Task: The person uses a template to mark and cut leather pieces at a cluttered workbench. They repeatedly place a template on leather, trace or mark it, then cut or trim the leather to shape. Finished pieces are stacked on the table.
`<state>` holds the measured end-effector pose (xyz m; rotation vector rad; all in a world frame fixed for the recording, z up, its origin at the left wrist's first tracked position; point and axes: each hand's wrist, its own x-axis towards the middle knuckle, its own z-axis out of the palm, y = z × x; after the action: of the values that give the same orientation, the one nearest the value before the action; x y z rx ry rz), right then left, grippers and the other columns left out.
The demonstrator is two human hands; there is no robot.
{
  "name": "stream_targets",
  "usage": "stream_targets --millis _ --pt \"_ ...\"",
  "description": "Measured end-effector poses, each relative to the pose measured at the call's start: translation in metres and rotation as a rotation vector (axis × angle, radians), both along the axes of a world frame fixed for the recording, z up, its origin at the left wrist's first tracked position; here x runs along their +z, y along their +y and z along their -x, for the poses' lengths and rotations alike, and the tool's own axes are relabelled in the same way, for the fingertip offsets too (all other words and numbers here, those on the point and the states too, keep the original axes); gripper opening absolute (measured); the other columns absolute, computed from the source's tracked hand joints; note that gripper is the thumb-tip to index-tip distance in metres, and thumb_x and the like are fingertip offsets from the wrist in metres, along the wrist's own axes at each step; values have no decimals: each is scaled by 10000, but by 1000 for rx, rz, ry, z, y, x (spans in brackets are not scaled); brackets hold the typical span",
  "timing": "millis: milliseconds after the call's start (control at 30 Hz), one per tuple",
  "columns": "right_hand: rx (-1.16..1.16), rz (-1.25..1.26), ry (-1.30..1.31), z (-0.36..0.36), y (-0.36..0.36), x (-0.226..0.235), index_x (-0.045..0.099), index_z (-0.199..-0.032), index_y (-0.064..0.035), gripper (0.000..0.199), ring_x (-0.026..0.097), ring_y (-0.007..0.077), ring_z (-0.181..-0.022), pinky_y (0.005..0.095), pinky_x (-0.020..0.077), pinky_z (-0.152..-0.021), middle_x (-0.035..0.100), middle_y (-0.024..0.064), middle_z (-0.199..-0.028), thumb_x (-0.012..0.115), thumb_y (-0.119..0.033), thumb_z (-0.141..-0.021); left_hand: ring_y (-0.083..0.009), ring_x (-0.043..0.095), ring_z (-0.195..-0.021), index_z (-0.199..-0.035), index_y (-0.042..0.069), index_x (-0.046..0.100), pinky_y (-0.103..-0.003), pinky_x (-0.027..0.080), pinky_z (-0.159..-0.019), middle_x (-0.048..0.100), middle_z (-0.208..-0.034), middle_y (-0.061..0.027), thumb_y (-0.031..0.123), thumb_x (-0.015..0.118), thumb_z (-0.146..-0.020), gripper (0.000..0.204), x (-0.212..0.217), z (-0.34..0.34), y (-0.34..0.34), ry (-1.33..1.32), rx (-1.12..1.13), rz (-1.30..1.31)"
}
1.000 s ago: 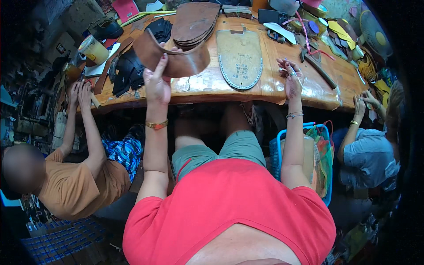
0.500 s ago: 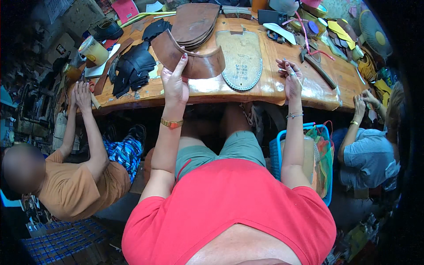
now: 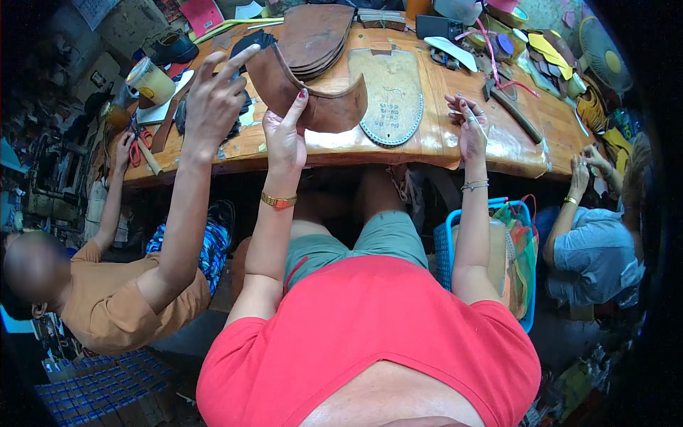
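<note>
My left hand point(image 3: 284, 139) pinches the curved brown leather piece point(image 3: 313, 96) at its lower edge, fingers pressed together on it, above the near edge of the wooden table point(image 3: 434, 142). The piece's long axis runs left to right, extending rightward from my grip. My right hand point(image 3: 471, 128), well apart, pinches a thin tool; a co-worker's hand point(image 3: 213, 99) reaches just beside the piece's left end.

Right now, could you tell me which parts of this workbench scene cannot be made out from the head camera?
- Right hand: something thin sits in its fingers, too small to identify.
- Curved brown leather piece: held by the left hand; its left end is covered by a co-worker's raised hand.
- Stack of brown leather pieces: its count is unclear because the pieces overlap.
- Wooden workbench: its far edge is cut off by the frame.
</note>
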<state>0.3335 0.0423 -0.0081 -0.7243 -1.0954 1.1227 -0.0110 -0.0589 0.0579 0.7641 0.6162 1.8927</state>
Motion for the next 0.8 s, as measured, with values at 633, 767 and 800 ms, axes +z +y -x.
stream_targets --millis 633,767,800 --pt "-4 -2 4 1 0 -1 631 -1071 -41 185 628 104 -858 223 481 -718 689 124 -1060 607 -161 -932 -127 611 -1018 -1149 75 596 -285 484 -907 649 -1121 -27 -12 673 -839 331 -5 -3 -1 75 42 4" --pt "-25 3 11 -2 -1 0 632 -1071 -38 186 630 103 -839 223 484 -713 690 123 -1057 607 -160 -932 -108 615 -988 -1145 63 586 -255 496 -873 653 -1086 -24 -20 680 -831 338 -2 -4 1 86 27 -4" --pt "-22 7 6 0 -1 0 632 -1071 -37 186 631 103 -834 224 484 -711 690 122 -1056 607 -159 -933 -110 612 -999 -1155 62 581 -255 495 -879 651 -1096 -25 -22 677 -832 347 -3 -3 -1 92 32 -4"
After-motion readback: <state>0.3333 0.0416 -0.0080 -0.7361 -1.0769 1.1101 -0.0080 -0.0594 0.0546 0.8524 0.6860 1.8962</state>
